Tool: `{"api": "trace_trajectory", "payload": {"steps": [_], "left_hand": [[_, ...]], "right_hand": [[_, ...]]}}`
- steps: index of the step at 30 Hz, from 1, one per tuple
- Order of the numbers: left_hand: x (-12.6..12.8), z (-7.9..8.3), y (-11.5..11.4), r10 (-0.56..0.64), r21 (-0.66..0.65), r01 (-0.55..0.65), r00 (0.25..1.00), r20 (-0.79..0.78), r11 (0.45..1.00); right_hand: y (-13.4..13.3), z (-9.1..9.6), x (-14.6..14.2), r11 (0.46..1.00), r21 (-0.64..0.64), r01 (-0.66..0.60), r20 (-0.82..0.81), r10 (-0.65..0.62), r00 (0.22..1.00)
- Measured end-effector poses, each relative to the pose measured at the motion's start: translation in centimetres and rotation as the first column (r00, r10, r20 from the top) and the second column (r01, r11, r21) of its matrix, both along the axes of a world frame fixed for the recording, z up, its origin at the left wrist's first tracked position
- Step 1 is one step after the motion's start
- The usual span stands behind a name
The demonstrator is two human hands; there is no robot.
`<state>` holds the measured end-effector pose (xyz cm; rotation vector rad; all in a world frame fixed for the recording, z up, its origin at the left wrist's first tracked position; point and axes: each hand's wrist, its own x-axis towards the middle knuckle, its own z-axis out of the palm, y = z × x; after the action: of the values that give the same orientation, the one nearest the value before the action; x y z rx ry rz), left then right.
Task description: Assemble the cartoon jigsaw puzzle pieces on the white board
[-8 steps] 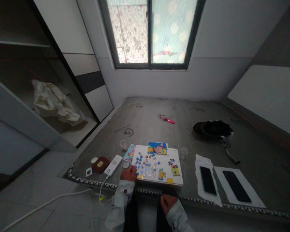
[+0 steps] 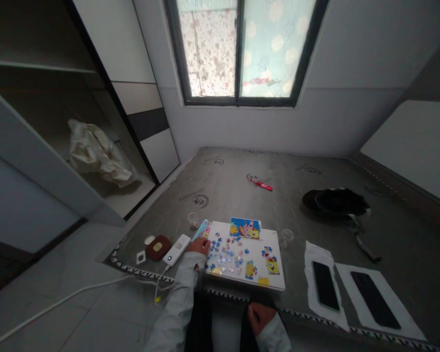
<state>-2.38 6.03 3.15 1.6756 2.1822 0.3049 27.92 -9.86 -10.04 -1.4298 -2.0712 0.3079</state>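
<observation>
At the left edge of the white board (image 2: 271,237) is my left hand (image 2: 200,245), closed with curled fingers beside the loose jigsaw pieces (image 2: 225,254). Whether it holds a piece is hidden. My right hand (image 2: 261,318) rests closed over my knee, below the board's front edge, with nothing visible in it. Joined yellow jigsaw sections (image 2: 272,265) lie on the board's right part. A cartoon picture card (image 2: 245,228) lies across the board's back edge. Another colourful card (image 2: 204,229) sits partly behind my left hand.
Left of the board are a white power strip (image 2: 177,250), a brown case (image 2: 159,248) and a clear cup (image 2: 193,221). Another clear cup (image 2: 286,237) stands right. Further right lie two phones, one a black phone (image 2: 325,286), and a dark cap (image 2: 335,201). A red item (image 2: 260,183) lies behind.
My left hand has moved up along the board's left edge, away from the front corner. My right hand stays closed by the knee. The whole view has shifted slightly.
</observation>
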Motion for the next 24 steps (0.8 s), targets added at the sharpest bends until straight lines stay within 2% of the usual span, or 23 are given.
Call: {"api": "trace_trajectory", "payload": {"steps": [4,9,16,24], "left_hand": [[-0.9,0.3,0.1,0.030,-0.005,-0.029,0.999,0.025,1.000],[-0.1,-0.3,-0.2,0.018,-0.082,-0.013,0.998,0.058,0.997],[1.0,-1.3,-0.7,0.010,-0.116,0.000,0.996,0.084,0.993],[2.1,-0.6,-3.4,0.018,-0.147,-0.008,0.998,0.066,0.989]], "right_hand": [[0.3,-0.2,0.2,0.996,0.067,-0.054,0.000,0.054,0.999],[0.6,-0.4,0.4,0.993,0.071,-0.093,-0.027,0.096,0.995],[0.3,0.0,0.0,0.998,0.047,-0.036,0.002,0.036,0.999],[0.5,0.1,0.2,0.996,0.019,-0.089,0.081,0.087,0.993]]}}
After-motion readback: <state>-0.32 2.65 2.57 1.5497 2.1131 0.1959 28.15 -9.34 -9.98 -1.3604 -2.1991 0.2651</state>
